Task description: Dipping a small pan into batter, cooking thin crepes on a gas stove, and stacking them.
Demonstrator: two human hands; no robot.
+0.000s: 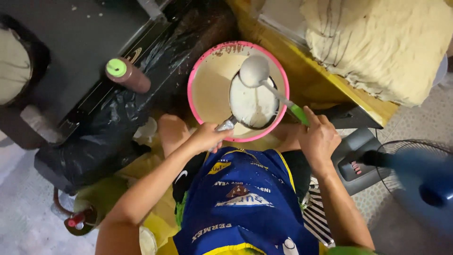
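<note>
Gripping a pan [253, 105] handle, the left hand [206, 137] hides it; the right hand [319, 137] pinches a ladle [255, 71], covering its green grip.

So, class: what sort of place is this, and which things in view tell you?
Probably an informal floor-level food-making spot: a pink-rimmed round basin of pale batter, a dark flat griddle, and a heap of thin cream-coloured sheets.

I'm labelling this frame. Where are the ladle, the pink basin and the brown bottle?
ladle [254, 71]: head view, back of its bowl.
pink basin [198, 75]: head view, left rim.
brown bottle [134, 78]: head view, its side.
</note>
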